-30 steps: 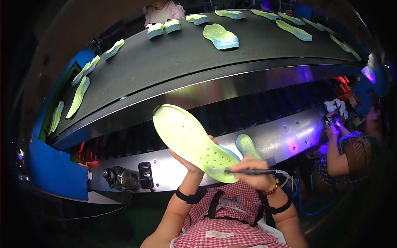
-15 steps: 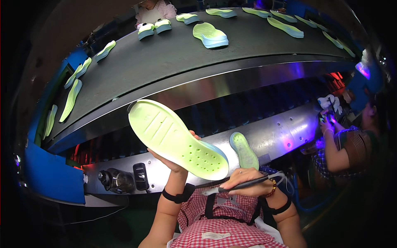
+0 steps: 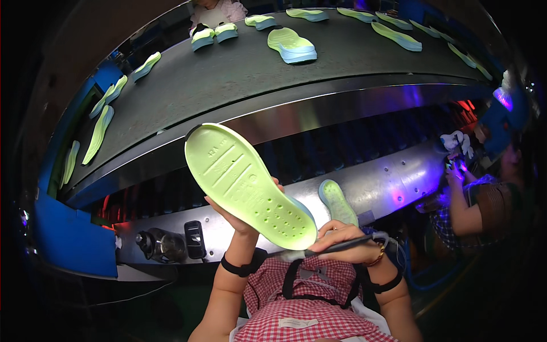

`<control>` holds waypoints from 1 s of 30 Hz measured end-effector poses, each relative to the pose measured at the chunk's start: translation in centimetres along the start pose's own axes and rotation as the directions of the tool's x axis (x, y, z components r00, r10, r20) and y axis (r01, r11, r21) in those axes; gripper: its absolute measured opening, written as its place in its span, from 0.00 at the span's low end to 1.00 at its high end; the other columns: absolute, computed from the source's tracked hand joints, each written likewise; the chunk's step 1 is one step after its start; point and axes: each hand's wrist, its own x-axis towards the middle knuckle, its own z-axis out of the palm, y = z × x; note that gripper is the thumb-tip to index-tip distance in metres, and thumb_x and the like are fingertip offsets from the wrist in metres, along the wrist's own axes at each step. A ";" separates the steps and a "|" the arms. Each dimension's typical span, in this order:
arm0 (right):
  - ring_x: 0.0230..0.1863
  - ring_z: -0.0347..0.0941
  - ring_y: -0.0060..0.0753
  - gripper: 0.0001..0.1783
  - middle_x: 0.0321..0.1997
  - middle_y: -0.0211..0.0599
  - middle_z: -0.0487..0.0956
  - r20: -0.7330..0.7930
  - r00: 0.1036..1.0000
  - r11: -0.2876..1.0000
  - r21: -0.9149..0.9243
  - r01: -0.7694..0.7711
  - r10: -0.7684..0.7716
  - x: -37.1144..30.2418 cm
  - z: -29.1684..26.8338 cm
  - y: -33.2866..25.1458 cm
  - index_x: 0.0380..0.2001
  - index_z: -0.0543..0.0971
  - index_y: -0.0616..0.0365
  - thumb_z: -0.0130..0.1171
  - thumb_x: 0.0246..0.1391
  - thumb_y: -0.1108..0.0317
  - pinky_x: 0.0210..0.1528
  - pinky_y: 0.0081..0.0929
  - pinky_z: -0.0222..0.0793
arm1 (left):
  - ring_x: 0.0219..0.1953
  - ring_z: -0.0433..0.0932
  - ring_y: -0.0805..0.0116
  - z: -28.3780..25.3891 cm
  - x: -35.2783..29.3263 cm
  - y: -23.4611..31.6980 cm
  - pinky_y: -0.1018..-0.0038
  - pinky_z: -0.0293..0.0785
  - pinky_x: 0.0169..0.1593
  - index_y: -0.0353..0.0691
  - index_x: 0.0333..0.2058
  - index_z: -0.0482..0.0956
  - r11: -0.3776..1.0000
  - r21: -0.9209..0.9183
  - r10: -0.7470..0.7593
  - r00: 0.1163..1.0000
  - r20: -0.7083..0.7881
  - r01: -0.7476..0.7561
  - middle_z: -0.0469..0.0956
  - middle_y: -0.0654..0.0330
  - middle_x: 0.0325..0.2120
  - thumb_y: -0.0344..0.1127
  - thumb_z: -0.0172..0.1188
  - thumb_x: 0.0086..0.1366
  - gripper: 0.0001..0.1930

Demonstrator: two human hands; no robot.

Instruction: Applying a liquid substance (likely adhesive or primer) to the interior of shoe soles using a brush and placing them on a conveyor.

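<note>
My left hand [image 3: 239,224] is wrapped round the side and underside of a yellow-green shoe sole [image 3: 242,179], held tilted in front of me. Its broad inner face, with ridges and a patch of small holes, faces me. Most of the fingers are hidden behind the sole. In my right hand [image 3: 341,233] is a brush [image 3: 342,246] with a dark handle and a cable or tube at its rear end. The brush's pale head lies at the sole's lower rim; whether it touches cannot be made out. A second sole [image 3: 337,200] rests on the metal ledge behind my right hand.
Several soles, one pair [image 3: 292,47] among them, sit on the dark conveyor belt [image 3: 228,85]. On the metal ledge [image 3: 370,188] stand a dark bottle [image 3: 165,245] and a black phone-like object [image 3: 195,239]. A co-worker [image 3: 467,205] works at the right; another person [image 3: 216,12] is across the belt.
The sole in my left hand has risen slightly and tipped more upright. My right hand has brought the brush up from below to the sole's lower rim.
</note>
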 end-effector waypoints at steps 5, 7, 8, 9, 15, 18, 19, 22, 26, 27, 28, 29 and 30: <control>0.42 0.73 0.34 0.12 0.39 0.46 0.76 -0.190 0.968 0.885 0.462 -0.057 0.161 0.2 0.5 1.2 0.34 0.76 0.67 0.57 0.42 0.83 0.47 0.26 0.69 | 0.50 0.67 0.52 0.3 -0.7 0.0 0.62 0.65 0.52 0.37 0.57 0.54 0.999 -0.001 -0.043 0.948 -0.317 0.045 0.65 0.48 0.50 0.76 0.29 0.50 0.49; 0.40 0.73 0.34 0.11 0.39 0.46 0.76 -0.282 0.889 0.547 0.836 0.043 0.360 0.9 2.6 1.0 0.34 0.76 0.67 0.56 0.43 0.83 0.48 0.25 0.69 | 0.52 0.65 0.56 0.5 -4.7 -2.5 0.63 0.63 0.54 0.37 0.56 0.55 0.988 -0.081 -0.143 0.970 -0.195 0.130 0.64 0.51 0.52 0.70 0.36 0.54 0.43; 0.37 0.74 0.30 0.10 0.38 0.44 0.77 -0.346 0.876 0.567 0.817 0.106 0.336 1.4 3.3 0.8 0.34 0.77 0.65 0.57 0.43 0.81 0.43 0.22 0.70 | 0.52 0.65 0.56 -0.3 -4.9 -2.6 0.63 0.63 0.54 0.37 0.56 0.55 0.989 -0.076 -0.136 0.971 -0.199 0.123 0.64 0.51 0.52 0.70 0.36 0.54 0.43; 0.37 0.74 0.30 0.10 0.38 0.44 0.77 -0.333 0.880 0.559 0.823 0.097 0.338 1.4 3.4 0.2 0.34 0.77 0.65 0.57 0.43 0.81 0.43 0.22 0.70 | 0.52 0.66 0.56 -1.2 -5.3 -2.7 0.63 0.64 0.54 0.36 0.56 0.56 0.969 -0.093 -0.240 0.964 -0.115 0.230 0.64 0.50 0.51 0.65 0.39 0.56 0.40; 0.32 0.76 0.27 0.14 0.35 0.43 0.78 0.127 0.984 0.990 0.079 0.116 -0.126 1.0 0.6 -1.9 0.34 0.78 0.63 0.63 0.38 0.78 0.34 0.21 0.71 | 0.44 0.73 0.56 -4.1 -4.5 -1.4 0.66 0.69 0.49 0.31 0.53 0.59 0.851 -0.241 -0.443 0.885 0.143 0.466 0.69 0.46 0.46 0.44 0.51 0.53 0.31; 0.37 0.76 0.34 0.13 0.37 0.42 0.78 -0.039 0.998 0.995 0.083 0.047 -0.043 1.5 0.3 -1.8 0.35 0.78 0.62 0.61 0.41 0.78 0.43 0.24 0.71 | 0.43 0.74 0.56 -3.6 -3.8 -1.4 0.66 0.71 0.47 0.30 0.53 0.59 0.765 -0.268 -0.553 0.811 0.193 0.585 0.70 0.45 0.45 0.42 0.51 0.53 0.31; 0.39 0.76 0.34 0.12 0.38 0.42 0.78 0.020 0.998 0.998 0.012 0.056 -0.056 1.6 0.2 -1.2 0.35 0.78 0.62 0.60 0.42 0.78 0.44 0.24 0.70 | 0.43 0.74 0.56 -3.3 -3.7 -1.4 0.66 0.71 0.47 0.30 0.53 0.59 0.715 -0.286 -0.603 0.770 0.209 0.638 0.70 0.45 0.45 0.42 0.51 0.54 0.30; 0.40 0.76 0.36 0.13 0.38 0.42 0.78 0.168 0.982 0.996 -0.016 0.087 -0.083 1.2 0.2 -2.7 0.33 0.78 0.61 0.61 0.39 0.80 0.44 0.27 0.72 | 0.43 0.74 0.56 -3.8 -3.7 -0.8 0.67 0.71 0.47 0.30 0.53 0.59 0.662 -0.259 -0.670 0.710 0.217 0.703 0.70 0.45 0.45 0.42 0.50 0.55 0.30; 0.41 0.75 0.36 0.13 0.38 0.41 0.78 0.094 0.994 0.999 0.004 0.053 -0.053 1.3 -1.1 -3.6 0.34 0.78 0.60 0.62 0.39 0.78 0.45 0.26 0.71 | 0.44 0.73 0.54 -3.4 -4.0 0.2 0.64 0.68 0.49 0.29 0.52 0.60 0.581 -0.225 -0.764 0.619 0.181 0.783 0.70 0.44 0.45 0.43 0.50 0.54 0.30; 0.42 0.75 0.37 0.13 0.38 0.40 0.78 0.098 0.993 0.995 -0.068 0.068 -0.061 1.4 -1.4 -2.8 0.34 0.79 0.58 0.61 0.40 0.77 0.46 0.26 0.70 | 0.44 0.73 0.54 -2.8 -3.8 0.3 0.63 0.67 0.49 0.29 0.52 0.60 0.565 -0.177 -0.798 0.588 0.129 0.806 0.69 0.44 0.45 0.44 0.50 0.54 0.31; 0.42 0.75 0.36 0.13 0.39 0.40 0.78 0.172 0.983 0.995 -0.065 0.080 -0.067 1.3 -1.3 -2.6 0.35 0.78 0.58 0.60 0.41 0.77 0.46 0.26 0.70 | 0.43 0.72 0.52 -3.3 -3.7 0.4 0.61 0.67 0.49 0.29 0.52 0.61 0.535 -0.116 -0.828 0.546 0.125 0.837 0.69 0.43 0.45 0.44 0.50 0.53 0.31; 0.43 0.74 0.35 0.12 0.39 0.39 0.78 0.247 0.966 0.994 -0.058 0.096 -0.079 1.4 -1.2 -2.4 0.35 0.78 0.58 0.58 0.42 0.76 0.46 0.26 0.70 | 0.43 0.72 0.53 -1.9 -3.9 1.0 0.61 0.68 0.48 0.28 0.51 0.61 0.535 0.040 -0.840 0.536 -0.085 0.844 0.69 0.43 0.45 0.45 0.51 0.53 0.31; 0.43 0.74 0.35 0.12 0.39 0.39 0.78 0.242 0.967 0.994 -0.063 0.094 -0.077 1.3 -1.7 -2.8 0.35 0.78 0.58 0.58 0.42 0.76 0.46 0.26 0.70 | 0.44 0.72 0.53 -2.5 -4.1 1.1 0.62 0.68 0.48 0.29 0.52 0.61 0.507 0.037 -0.857 0.509 -0.080 0.861 0.69 0.43 0.45 0.45 0.51 0.52 0.32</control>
